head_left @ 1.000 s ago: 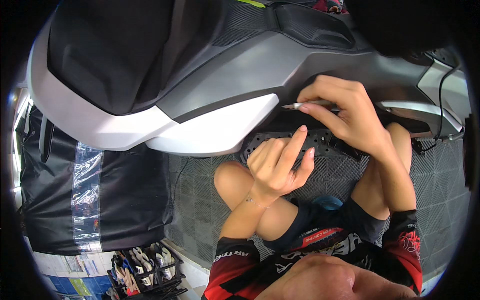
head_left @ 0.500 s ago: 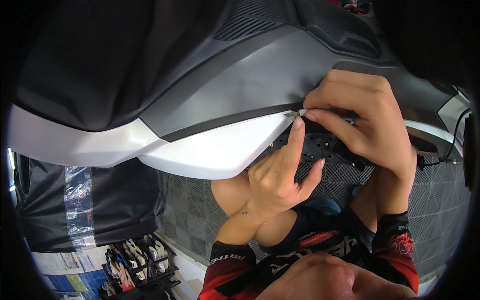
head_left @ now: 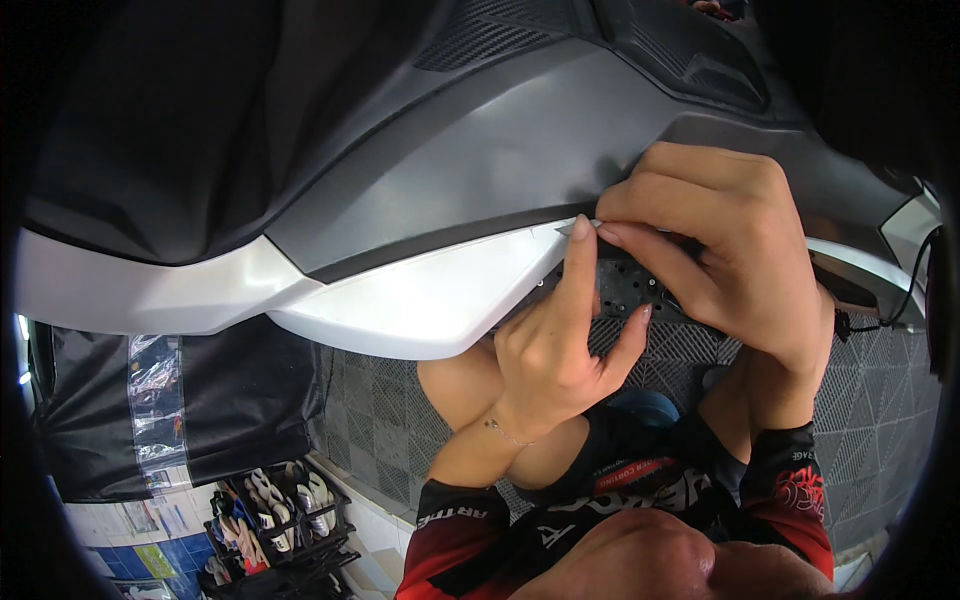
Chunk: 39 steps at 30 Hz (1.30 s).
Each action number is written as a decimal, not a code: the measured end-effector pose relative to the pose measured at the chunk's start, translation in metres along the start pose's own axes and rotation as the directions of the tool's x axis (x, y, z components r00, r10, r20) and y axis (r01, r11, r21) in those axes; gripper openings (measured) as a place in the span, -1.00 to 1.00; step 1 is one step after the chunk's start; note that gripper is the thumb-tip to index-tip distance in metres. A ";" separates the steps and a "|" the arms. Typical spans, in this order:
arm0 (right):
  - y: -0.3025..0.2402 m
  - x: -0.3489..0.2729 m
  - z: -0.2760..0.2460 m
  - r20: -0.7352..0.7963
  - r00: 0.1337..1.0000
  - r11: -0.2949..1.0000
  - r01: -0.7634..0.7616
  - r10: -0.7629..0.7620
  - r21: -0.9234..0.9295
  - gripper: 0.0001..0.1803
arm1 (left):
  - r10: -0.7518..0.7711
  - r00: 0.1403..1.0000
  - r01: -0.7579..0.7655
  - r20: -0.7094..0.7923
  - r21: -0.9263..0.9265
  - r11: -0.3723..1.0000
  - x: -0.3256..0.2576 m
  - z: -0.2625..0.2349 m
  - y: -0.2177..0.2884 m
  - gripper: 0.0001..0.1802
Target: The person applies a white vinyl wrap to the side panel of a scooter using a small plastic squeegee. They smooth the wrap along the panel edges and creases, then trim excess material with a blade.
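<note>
Right hand [head_left: 730, 250] pinching a small blade [head_left: 578, 229] at the seam where grey fairing [head_left: 450, 170] meets white panel [head_left: 420, 290]. Left hand [head_left: 560, 350] raised below, index fingertip pressed against that seam beside the blade tip, other fingers loosely curled. Grid floor tiles [head_left: 880, 400] beneath.

Blue and green packages [head_left: 150, 560] at lower left, beside shoe rack [head_left: 275, 520].

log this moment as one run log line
right hand: pinches small blade at seam | left hand: index fingertip beside blade tip | panel: white and grey scooter bodywork | floor: dark grid tiles
</note>
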State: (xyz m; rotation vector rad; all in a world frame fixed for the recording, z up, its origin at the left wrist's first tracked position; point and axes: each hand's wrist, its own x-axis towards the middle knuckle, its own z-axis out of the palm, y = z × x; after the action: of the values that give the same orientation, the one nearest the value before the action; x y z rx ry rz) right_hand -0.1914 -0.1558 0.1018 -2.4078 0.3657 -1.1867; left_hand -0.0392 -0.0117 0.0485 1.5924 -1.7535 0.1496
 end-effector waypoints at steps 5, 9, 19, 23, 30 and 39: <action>-0.002 0.001 -0.006 0.012 1.000 0.999 0.001 -0.001 -0.032 -0.83 | 0.001 1.000 -0.001 0.019 0.022 1.000 0.003 -0.004 0.005 -0.09; -0.007 0.004 -0.004 0.004 1.000 0.999 0.024 -0.024 -0.038 -0.83 | -0.008 1.000 0.008 -0.015 0.020 1.000 0.000 -0.005 0.006 -0.08; -0.015 0.003 0.001 0.015 0.999 0.999 0.048 -0.048 -0.013 -0.79 | 0.009 0.993 -0.008 -0.118 0.003 1.000 -0.008 -0.005 0.009 -0.01; -0.030 0.004 0.001 0.029 0.998 0.998 0.054 -0.054 -0.019 -0.80 | -0.011 0.992 0.007 -0.129 -0.025 1.000 -0.016 -0.012 0.010 -0.02; -0.016 0.001 -0.020 -0.052 0.998 0.999 0.040 -0.040 0.010 -0.81 | 0.214 0.949 -0.169 -0.229 0.201 0.965 -0.026 -0.037 0.004 -0.18; 0.012 -0.009 -0.060 -0.327 0.923 0.979 -0.197 0.204 0.055 -0.86 | 0.082 0.974 0.103 -0.212 0.734 0.671 -0.007 -0.028 0.023 -0.29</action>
State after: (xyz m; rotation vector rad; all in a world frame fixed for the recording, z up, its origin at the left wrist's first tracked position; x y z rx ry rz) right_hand -0.2453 -0.1782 0.1223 -2.0887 0.6822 -1.4898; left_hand -0.0478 0.0142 0.0739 2.0321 -1.5692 1.1378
